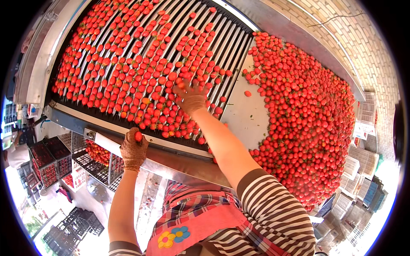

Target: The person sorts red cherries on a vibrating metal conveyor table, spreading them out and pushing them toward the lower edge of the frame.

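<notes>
My left hand (132,153), in a brown mesh-like glove, is at the near metal edge of a roller conveyor (229,48). Its fingers are closed around a red cherry tomato (138,136). My right hand (192,97), gloved the same way, reaches over the rollers with its fingers spread among the tomatoes. Blur at those fingertips hides whether they touch any fruit. Rows of small red tomatoes (128,78) lie between the rollers, a few of them more orange (146,100).
To the right, a large heap of cherry tomatoes (307,115) lies on a metal tray (245,118) with green scraps on it. Crates of tomatoes (53,160) stand lower left, and black crates (73,228) below them. Light crates (362,160) stand right. A person (19,155) is at far left.
</notes>
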Demonstrator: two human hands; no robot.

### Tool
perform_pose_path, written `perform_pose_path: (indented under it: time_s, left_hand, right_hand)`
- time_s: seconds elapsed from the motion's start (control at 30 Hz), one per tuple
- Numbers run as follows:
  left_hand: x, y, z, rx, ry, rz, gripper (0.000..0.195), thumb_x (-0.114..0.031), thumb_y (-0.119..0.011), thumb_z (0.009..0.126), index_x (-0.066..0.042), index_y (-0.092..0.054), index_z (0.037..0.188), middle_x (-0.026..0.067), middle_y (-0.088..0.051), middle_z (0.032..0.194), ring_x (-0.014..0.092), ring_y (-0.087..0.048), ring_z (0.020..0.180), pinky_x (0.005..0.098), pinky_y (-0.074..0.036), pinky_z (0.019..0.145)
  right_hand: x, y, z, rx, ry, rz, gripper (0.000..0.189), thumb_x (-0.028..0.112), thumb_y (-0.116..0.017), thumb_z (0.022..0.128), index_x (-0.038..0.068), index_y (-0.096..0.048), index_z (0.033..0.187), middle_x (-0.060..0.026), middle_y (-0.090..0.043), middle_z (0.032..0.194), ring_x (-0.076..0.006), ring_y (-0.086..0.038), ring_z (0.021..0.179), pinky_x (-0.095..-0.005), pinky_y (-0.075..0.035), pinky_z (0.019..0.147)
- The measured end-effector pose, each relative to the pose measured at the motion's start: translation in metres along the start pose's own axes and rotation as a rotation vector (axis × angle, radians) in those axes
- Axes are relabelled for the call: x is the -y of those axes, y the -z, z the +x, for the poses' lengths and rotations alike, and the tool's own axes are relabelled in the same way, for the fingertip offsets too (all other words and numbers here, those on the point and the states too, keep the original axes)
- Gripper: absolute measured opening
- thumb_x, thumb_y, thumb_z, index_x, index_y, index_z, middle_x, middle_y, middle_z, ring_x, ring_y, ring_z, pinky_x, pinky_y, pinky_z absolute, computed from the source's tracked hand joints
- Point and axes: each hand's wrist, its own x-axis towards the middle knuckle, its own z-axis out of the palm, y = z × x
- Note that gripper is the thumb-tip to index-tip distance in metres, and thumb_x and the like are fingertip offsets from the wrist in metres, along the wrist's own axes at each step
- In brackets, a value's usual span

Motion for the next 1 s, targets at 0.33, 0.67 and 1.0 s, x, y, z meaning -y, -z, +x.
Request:
perform_pose_path:
  time_s: [0.33,0.67,1.0]
  left_hand:
    - [-0.007,0.002,0.004,-0.026,-0.050,-0.049,0.033,-0.020,-0.062,0.080,-0.013,-0.052,0.110,0.0148,-0.062,0.092,0.040,-0.062,0.080,0.0488,-0.050,0.068]
    - [0.000,0.000,0.001,-0.034,-0.052,-0.016,0.033,-0.020,-0.063,0.079,-0.012,-0.053,0.109,0.0142,-0.062,0.092,0.039,-0.062,0.079,0.0478,-0.050,0.067]
    - [-0.005,0.000,0.004,-0.045,-0.017,-0.047,0.032,-0.020,-0.065,0.077,-0.013,-0.054,0.107,0.0142,-0.062,0.090,0.038,-0.062,0.078,0.0476,-0.051,0.067]
  right_hand:
    - [-0.207,-0.022,-0.221,-0.713,-0.555,-0.249,0.044,0.033,-0.067,0.078,0.010,-0.058,0.114,-0.0141,-0.055,0.120,-0.0334,-0.053,0.109,-0.0419,-0.041,0.095]
    - [-0.293,0.006,-0.261,-0.281,-1.522,0.335,0.097,0.070,-0.056,0.073,0.016,-0.024,0.147,-0.0259,-0.023,0.147,-0.0440,-0.041,0.124,-0.0477,-0.038,0.099]
    - [-0.170,-0.025,-0.079,-0.298,-0.531,1.319,0.083,0.028,-0.072,0.077,0.013,-0.025,0.144,-0.0194,-0.048,0.131,-0.0289,-0.055,0.112,-0.0401,-0.049,0.090]
